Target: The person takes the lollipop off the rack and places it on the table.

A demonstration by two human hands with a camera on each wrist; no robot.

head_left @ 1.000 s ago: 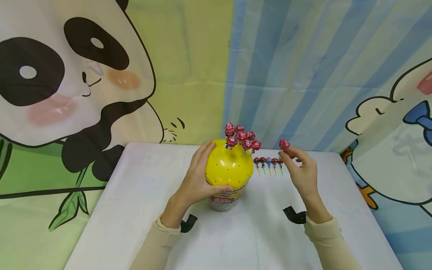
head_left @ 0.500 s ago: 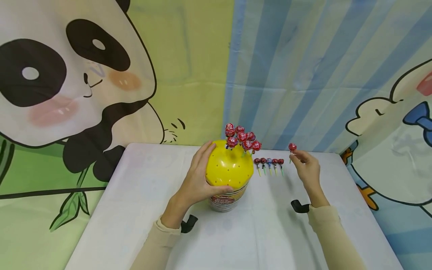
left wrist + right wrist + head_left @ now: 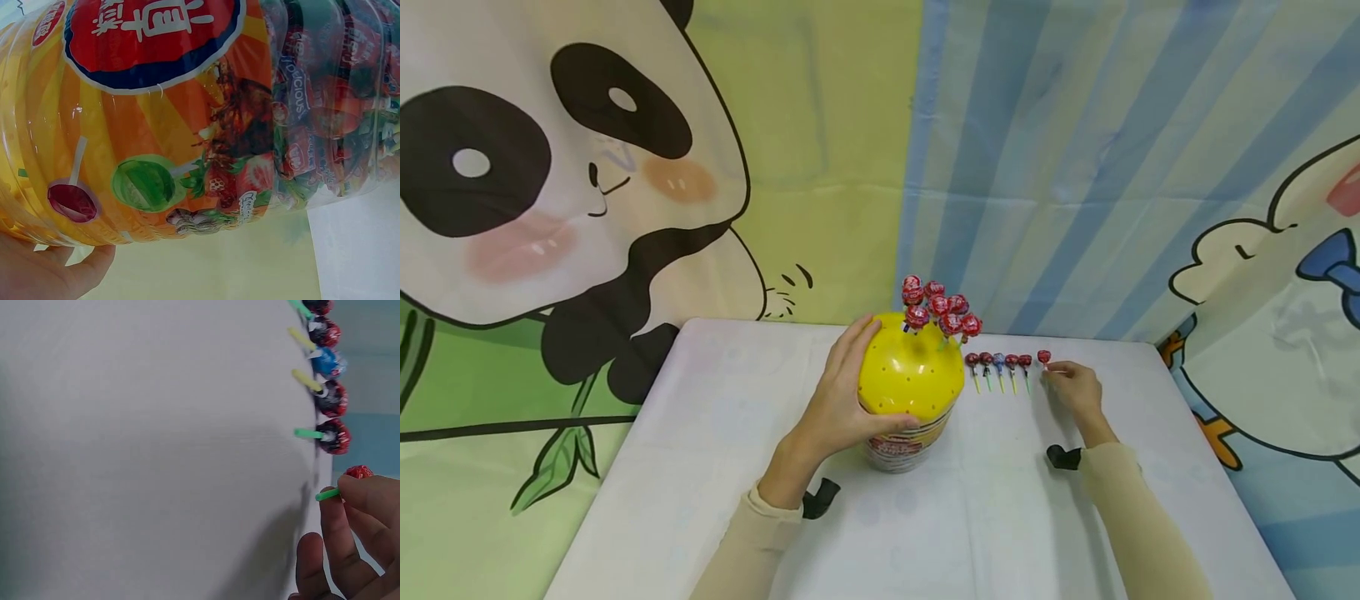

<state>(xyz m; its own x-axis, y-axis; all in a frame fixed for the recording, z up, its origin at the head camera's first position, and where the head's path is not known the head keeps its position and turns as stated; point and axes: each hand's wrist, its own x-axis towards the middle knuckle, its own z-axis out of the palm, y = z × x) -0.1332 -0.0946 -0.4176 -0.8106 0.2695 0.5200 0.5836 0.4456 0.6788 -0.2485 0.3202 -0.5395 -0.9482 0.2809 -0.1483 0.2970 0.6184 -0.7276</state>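
A clear jar (image 3: pixel 906 450) with a bright yellow, hole-dotted lid (image 3: pixel 910 375) stands on the table. My left hand (image 3: pixel 835 408) grips it round the lid, thumb in front. Several red-wrapped lollipops (image 3: pixel 938 306) stick up from the lid's far right part. In the left wrist view the jar's orange label (image 3: pixel 162 125) fills much of the picture, with wrapped sweets inside the jar beyond it. To the right, my right hand (image 3: pixel 1078 393) pinches a red lollipop (image 3: pixel 1044 357) by its green stick (image 3: pixel 327 494), low by the table, its head partly behind the fingers in the right wrist view.
A row of several lollipops, one of them blue (image 3: pixel 998 359), lies between the jar and my right hand, sticks toward me. The white table (image 3: pixel 1000 517) ends at the back against a printed cloth (image 3: pixel 1045 167). Black straps (image 3: pixel 822 498) hang at both wrists.
My right hand has carried its lollipop rightward from above the row, then lowered it toward the table at the row's right end. The left hand stays on the jar.
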